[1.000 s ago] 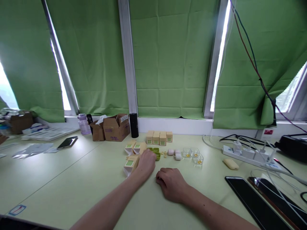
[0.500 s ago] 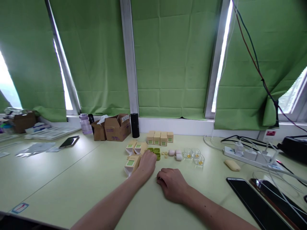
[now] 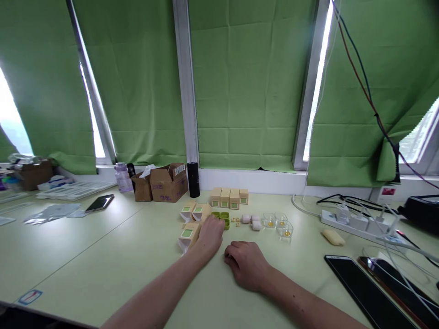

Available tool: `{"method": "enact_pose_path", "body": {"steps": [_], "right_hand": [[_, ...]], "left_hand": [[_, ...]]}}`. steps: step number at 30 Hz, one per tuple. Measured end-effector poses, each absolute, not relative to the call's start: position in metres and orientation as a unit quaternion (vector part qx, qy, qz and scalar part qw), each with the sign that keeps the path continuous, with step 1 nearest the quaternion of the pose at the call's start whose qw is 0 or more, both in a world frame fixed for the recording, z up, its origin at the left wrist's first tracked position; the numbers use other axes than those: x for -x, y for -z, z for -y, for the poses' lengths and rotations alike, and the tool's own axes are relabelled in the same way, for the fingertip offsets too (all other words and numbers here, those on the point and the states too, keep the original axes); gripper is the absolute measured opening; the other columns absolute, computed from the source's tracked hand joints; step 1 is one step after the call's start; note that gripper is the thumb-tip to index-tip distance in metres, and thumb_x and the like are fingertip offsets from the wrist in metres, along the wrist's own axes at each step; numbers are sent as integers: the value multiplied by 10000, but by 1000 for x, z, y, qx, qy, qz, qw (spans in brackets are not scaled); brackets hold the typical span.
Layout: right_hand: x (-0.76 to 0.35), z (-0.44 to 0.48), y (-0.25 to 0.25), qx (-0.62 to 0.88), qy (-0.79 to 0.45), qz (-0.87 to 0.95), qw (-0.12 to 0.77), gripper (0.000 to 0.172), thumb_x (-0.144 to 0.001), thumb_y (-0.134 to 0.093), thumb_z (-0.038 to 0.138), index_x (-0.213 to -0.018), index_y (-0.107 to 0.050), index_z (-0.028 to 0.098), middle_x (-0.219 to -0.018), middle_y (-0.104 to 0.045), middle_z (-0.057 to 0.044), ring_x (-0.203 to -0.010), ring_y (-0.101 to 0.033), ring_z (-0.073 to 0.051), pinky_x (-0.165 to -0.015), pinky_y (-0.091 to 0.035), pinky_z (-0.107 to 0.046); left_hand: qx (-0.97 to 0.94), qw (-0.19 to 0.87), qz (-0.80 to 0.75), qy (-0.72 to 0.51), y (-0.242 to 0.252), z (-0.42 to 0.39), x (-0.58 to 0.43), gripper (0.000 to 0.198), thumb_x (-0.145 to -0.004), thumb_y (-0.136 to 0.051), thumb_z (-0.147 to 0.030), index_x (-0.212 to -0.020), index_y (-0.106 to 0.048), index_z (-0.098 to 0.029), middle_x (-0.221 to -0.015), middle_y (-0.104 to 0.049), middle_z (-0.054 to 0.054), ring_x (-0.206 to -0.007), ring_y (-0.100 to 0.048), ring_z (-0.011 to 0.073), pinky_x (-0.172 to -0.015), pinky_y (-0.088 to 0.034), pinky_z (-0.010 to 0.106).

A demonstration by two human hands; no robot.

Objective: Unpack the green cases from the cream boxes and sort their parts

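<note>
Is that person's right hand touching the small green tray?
Apart. The head view shows bare table between the right hand and the green tray; the left hand lies by the tray instead.

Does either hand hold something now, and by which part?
It cannot be told for sure. The left hand lies against the tan box, fingertips at the green tray; any grip is hidden. The right hand rests curled on the table.

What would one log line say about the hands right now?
left hand: beside tan box, fingertips at green pieces | right hand: curled, resting on table
</note>
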State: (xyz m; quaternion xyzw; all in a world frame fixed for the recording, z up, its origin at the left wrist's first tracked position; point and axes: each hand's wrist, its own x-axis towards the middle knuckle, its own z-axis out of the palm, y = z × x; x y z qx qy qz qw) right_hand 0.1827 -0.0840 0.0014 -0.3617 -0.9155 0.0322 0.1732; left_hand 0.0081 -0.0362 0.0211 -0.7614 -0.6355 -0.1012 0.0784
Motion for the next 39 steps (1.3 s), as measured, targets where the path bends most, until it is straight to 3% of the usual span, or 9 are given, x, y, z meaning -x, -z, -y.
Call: {"method": "enact_pose_path", "body": {"steps": [9, 16, 20, 24, 28, 32, 36, 39], "right_hand": [[-183, 83, -1, 358, -25, 916, 178, 155, -944, -520, 229, -960, -674, 233, -964, -745, -22, -850, -682, -190, -662, -333, -296], [-183, 84, 0, 355, -27, 916, 186, 140, -933, -534, 223, -933, -674, 223, -940, -744, -29, -834, -678, -186, -651, -320, -289], [-183, 84, 3, 352, -15, 914, 198, 138, -924, -536, 224, -906, -673, 218, -915, -746, -32, -800, -672, -181, -630, -301, -290], [-187, 81, 4, 324, 22, 918, 226, 148, -892, -555, 224, -780, -650, 206, -805, -732, -29, -687, -639, -166, -599, -262, -305], [-194, 74, -5, 296, 47, 911, 283, 131, -870, -568, 218, -770, -652, 204, -736, -711, -20, -637, -608, -155, -591, -257, -311], [-199, 53, -27, 384, 51, 866, 315, 189, -937, -533, 228, -796, -657, 209, -788, -722, -26, -717, -628, -161, -629, -316, -297], [-205, 10, -48, 510, 43, 815, 273, 170, -975, -529, 251, -1003, -696, 254, -999, -751, -26, -966, -652, -189, -689, -384, -277], [-211, -32, -56, 549, 46, 793, 260, 245, -990, -498, 220, -1146, -683, 258, -1118, -734, -55, -1099, -616, -217, -718, -421, -287]], "left_hand": [[765, 96, 632, 81, -46, 56, -12, 386, -773, -455, 66, -995, -689, -146, -1025, -736, 150, -1070, -625, 310, -866, -454, 377], [755, 83, 646, 72, -53, 66, -15, 319, -838, -469, 1, -995, -693, -164, -981, -742, 148, -980, -689, 310, -763, -464, 357], [762, 67, 640, 75, -52, 70, -20, 247, -927, -465, -126, -932, -704, -187, -885, -749, 122, -852, -708, 285, -713, -450, 345], [774, 40, 626, 84, -48, 75, -25, 318, -985, -421, -230, -821, -690, -191, -783, -734, 104, -727, -694, 257, -648, -408, 329], [793, 31, 603, 87, -43, 79, -27, 239, -948, -484, -241, -811, -674, -196, -789, -742, 95, -729, -698, 263, -624, -384, 316], [802, 36, 587, 107, -39, 80, -26, 250, -960, -454, -219, -861, -684, -208, -849, -766, 91, -786, -718, 272, -644, -399, 318], [799, 27, 591, 112, -39, 79, -25, 314, -1001, -411, -263, -922, -710, -205, -868, -773, 100, -790, -722, 276, -657, -417, 330], [798, 25, 592, 112, -40, 79, -25, 301, -997, -424, -259, -928, -713, -211, -876, -777, 91, -809, -727, 276, -662, -417, 328]]}}
